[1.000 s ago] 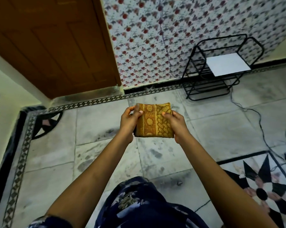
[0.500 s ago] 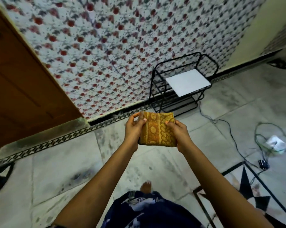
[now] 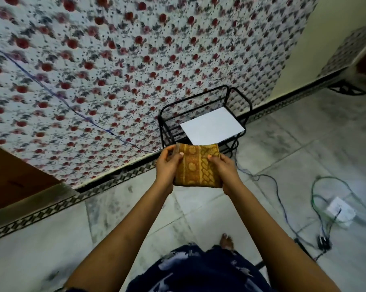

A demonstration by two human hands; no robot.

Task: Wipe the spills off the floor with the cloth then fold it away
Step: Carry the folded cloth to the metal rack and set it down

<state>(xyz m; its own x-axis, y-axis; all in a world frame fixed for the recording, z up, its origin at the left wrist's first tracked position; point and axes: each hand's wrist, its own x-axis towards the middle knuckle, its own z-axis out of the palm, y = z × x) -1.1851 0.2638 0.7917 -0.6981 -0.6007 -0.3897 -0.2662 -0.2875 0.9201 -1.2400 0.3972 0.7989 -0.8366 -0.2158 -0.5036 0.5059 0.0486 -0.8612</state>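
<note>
A yellow-orange patterned cloth [image 3: 198, 166], folded into a small thick rectangle, is held up in front of me above the floor. My left hand [image 3: 167, 166] grips its left edge with the thumb on top. My right hand [image 3: 225, 168] grips its right edge the same way. The marble floor [image 3: 135, 209] below shows grey smudges. The fingers behind the cloth are hidden.
A black wire rack [image 3: 205, 121] with a white sheet [image 3: 212, 126] on it stands against the flower-patterned wall [image 3: 135, 60] just beyond the cloth. Cables [image 3: 281, 197] and a white box [image 3: 339, 210] lie on the floor at the right. A wooden door [image 3: 13, 175] is at the left.
The view has swung right and nearer to the wire rack; the door has slid to the left edge. Both hands keep the folded cloth held the same way.
</note>
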